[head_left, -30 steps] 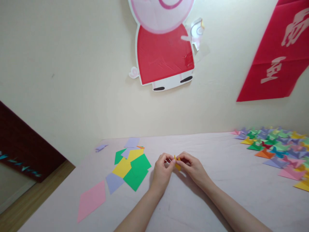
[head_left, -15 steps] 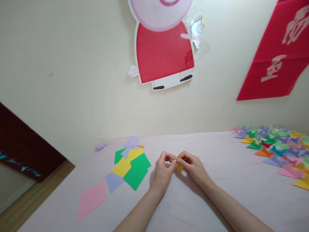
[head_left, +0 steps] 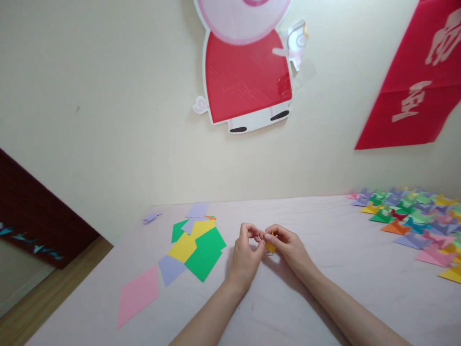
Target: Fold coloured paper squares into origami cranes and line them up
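Note:
A small folded yellow paper (head_left: pixel 270 247) is held up a little above the middle of the bed-like, cloth-covered surface. My right hand (head_left: pixel 291 247) pinches it between thumb and fingers, covering much of its upper part. From the other side, the curled fingertips of my left hand (head_left: pixel 248 257) close on its left edge; their exact grip is partly hidden. Left of my hands lie loose paper sheets: green (head_left: pixel 206 254), yellow (head_left: pixel 182 247), lavender (head_left: pixel 170 270) and pink (head_left: pixel 139 295).
Rows of folded coloured paper figures (head_left: pixel 414 216) stand along the right side. A small lavender folded piece (head_left: pixel 151 218) lies at the far left edge. Behind the pale cloth (head_left: pixel 288 312) rises a wall with a cartoon cutout (head_left: pixel 248 77) and a red banner (head_left: pixel 399 86).
My left fingertips have shifted slightly along the yellow paper, and less of the paper's top shows. My right hand keeps its pinch. The view has tilted slightly.

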